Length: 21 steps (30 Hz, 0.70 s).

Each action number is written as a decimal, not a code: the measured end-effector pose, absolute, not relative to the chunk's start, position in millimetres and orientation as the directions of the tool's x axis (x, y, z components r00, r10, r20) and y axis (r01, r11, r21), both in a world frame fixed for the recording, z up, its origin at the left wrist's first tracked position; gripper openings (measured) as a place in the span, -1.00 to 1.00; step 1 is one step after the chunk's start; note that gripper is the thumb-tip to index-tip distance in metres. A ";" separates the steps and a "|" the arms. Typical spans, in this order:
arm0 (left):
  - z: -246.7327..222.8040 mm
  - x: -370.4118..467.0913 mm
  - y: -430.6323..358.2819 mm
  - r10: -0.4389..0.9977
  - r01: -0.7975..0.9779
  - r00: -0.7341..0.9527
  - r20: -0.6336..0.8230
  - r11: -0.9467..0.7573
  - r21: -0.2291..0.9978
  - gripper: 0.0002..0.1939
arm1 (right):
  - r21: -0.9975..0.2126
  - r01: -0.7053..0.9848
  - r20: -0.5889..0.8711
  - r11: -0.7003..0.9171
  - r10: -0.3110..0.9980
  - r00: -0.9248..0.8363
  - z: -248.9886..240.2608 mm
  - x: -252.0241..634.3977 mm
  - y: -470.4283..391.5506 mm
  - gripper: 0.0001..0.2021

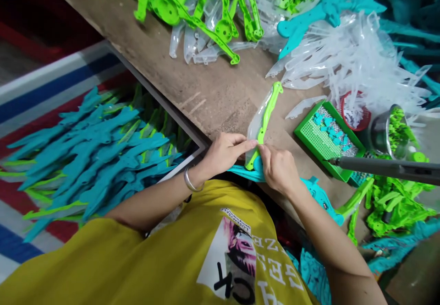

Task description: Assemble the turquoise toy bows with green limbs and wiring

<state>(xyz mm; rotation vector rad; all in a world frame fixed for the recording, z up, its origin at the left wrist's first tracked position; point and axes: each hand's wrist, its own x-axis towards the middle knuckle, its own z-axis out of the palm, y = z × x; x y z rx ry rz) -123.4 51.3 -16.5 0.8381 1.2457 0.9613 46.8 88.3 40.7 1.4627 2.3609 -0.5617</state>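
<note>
Near the table's front edge, my left hand [227, 151] pinches a long green plastic arm [267, 115] with thumb and fingers. A clear curved plastic blade [257, 122] lies along the arm's left side. My right hand [280, 167] is closed on the same green arm near its lower end, the thumbs of both hands close together. Under the hands lies a teal plastic piece [249, 173], partly hidden by them and by the yellow shirt. Whether the arm is fastened to the teal piece I cannot tell.
Green parts [168, 7] and clear blades [330, 48] heap at the back. Right of my hands stand a green basket [309, 133], a red basket [370, 115], a metal cup [380, 133] and a grey screwdriver-like tool [385, 166]. Teal-and-green pieces [103, 144] fill a striped bag on the left.
</note>
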 end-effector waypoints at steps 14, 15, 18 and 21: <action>-13.2 -138.0 20.3 0.849 0.113 0.309 -0.429 0.415 0.903 -0.68 | -0.047 0.927 -0.434 0.372 0.829 -0.354 36.3 49.1 92.7 -0.45; -14.2 -136.3 18.1 0.850 0.090 0.291 -0.440 0.433 0.897 -0.68 | -0.052 0.926 -0.424 0.374 0.831 -0.360 36.0 49.8 92.0 -0.44; -13.4 -129.5 14.5 0.858 0.029 0.244 -0.452 0.459 0.888 -0.66 | -0.073 0.921 -0.380 0.383 0.843 -0.381 35.2 51.9 88.2 -0.41; -10.4 -123.7 12.1 0.871 0.016 0.197 -0.450 0.456 0.890 -0.67 | -0.087 0.919 -0.339 0.384 0.856 -0.390 33.8 53.3 84.3 -0.36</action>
